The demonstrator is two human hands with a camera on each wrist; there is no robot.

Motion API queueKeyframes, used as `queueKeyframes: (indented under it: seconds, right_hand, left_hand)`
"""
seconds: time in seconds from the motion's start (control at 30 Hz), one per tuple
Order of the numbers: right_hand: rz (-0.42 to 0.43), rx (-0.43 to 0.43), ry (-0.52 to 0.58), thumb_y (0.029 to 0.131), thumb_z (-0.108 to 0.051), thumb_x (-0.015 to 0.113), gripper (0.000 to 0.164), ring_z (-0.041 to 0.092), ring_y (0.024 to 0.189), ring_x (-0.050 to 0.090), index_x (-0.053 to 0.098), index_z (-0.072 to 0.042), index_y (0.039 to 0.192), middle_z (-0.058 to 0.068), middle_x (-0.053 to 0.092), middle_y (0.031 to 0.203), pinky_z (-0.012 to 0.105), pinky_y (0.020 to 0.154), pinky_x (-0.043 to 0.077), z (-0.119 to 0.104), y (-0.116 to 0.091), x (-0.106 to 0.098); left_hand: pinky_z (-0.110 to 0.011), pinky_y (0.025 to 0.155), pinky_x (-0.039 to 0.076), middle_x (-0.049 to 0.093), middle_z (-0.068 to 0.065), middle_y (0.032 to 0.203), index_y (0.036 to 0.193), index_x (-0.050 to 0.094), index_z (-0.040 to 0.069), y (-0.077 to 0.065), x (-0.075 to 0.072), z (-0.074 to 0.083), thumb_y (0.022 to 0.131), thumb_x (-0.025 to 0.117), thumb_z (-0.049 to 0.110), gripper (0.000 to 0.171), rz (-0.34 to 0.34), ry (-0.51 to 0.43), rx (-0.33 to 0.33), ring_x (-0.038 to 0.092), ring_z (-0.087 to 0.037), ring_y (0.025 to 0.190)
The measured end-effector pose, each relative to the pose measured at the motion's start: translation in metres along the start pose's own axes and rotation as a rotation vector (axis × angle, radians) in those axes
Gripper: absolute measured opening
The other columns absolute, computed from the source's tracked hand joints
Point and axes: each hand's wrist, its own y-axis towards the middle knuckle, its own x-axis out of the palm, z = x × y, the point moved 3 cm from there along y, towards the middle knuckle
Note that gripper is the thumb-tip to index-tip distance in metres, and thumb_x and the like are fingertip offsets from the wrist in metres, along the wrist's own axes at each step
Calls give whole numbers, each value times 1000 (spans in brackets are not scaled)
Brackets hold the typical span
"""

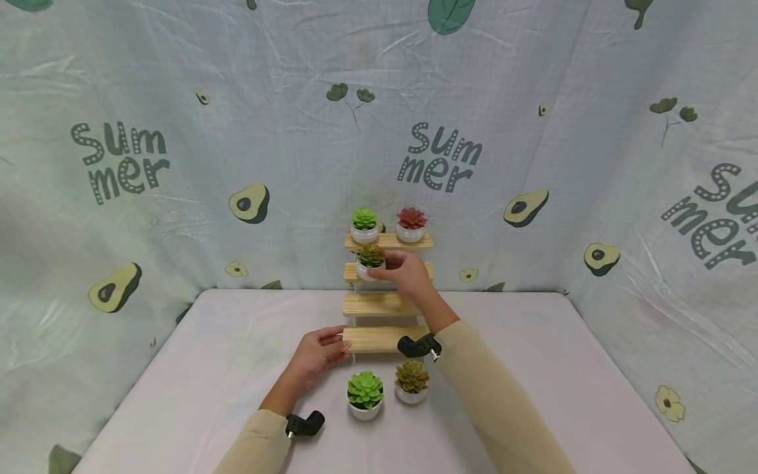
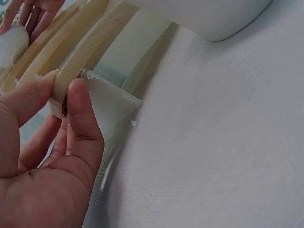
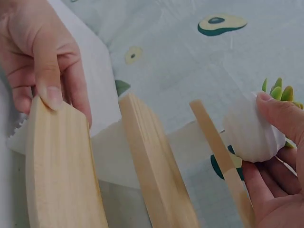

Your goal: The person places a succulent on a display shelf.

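My right hand (image 1: 407, 275) holds a potted succulent (image 1: 370, 262) by its white ribbed pot, in front of the second tier from the top of a wooden stepped shelf (image 1: 379, 304). In the right wrist view the white pot (image 3: 251, 128) sits between thumb and fingers, its green-brown leaves partly behind the hand. My left hand (image 1: 320, 352) pinches the left end of the lowest shelf board (image 2: 71, 71), thumb on top and fingers beneath. On the top tier stand a bright green succulent (image 1: 364, 225) and a red succulent (image 1: 411, 224), both in white pots.
Two more potted succulents stand on the table in front of the shelf: a bright green one (image 1: 364, 395) and a brownish-green one (image 1: 411, 382). A printed cloth backdrop (image 1: 320, 158) hangs right behind the white table (image 1: 237, 355).
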Motion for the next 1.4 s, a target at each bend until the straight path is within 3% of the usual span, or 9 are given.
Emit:
queueKeyframes:
  seconds: [0.5, 0.67, 0.83, 1.13, 1.4]
  right_hand:
    - [40, 31, 6, 81, -22, 89, 54, 25, 118, 68, 70, -8, 130, 10, 72, 127, 39, 96, 60, -4, 4, 8]
    - [41, 7, 3, 83, -22, 88, 53, 24, 118, 68, 70, -8, 131, 10, 72, 128, 35, 93, 61, -3, 4, 9]
    - [31, -15, 31, 85, -22, 86, 54, 25, 123, 66, 68, -6, 134, 12, 69, 134, 35, 98, 60, -2, 2, 12]
    - [47, -41, 108, 88, -24, 83, 59, 29, 132, 61, 62, -3, 139, 16, 63, 141, 40, 108, 54, 10, -26, -4]
    - [55, -84, 159, 89, -24, 82, 49, 30, 128, 64, 68, -4, 132, 14, 67, 136, 24, 96, 59, 29, -60, -18]
  left_hand:
    - [-27, 77, 64, 68, -5, 100, 143, 51, -10, 0, 1, -2, 94, 68, -6, 52, -40, -8, 5, 70, -14, 86]
    - [-28, 77, 64, 68, -6, 102, 141, 54, -8, 0, 1, -2, 94, 68, -6, 50, -18, -10, -2, 70, -15, 87]
    - [-28, 78, 64, 69, -8, 103, 140, 55, -7, -1, -1, 0, 94, 68, -5, 48, -2, 2, 1, 70, -15, 87]
    - [-27, 78, 64, 66, -5, 101, 142, 53, -9, -1, -1, 0, 95, 67, -5, 50, -18, -5, 4, 69, -13, 86]
    - [-26, 76, 64, 66, -4, 99, 143, 51, -11, -2, 1, 2, 93, 69, -5, 53, -18, 1, 3, 69, -12, 84]
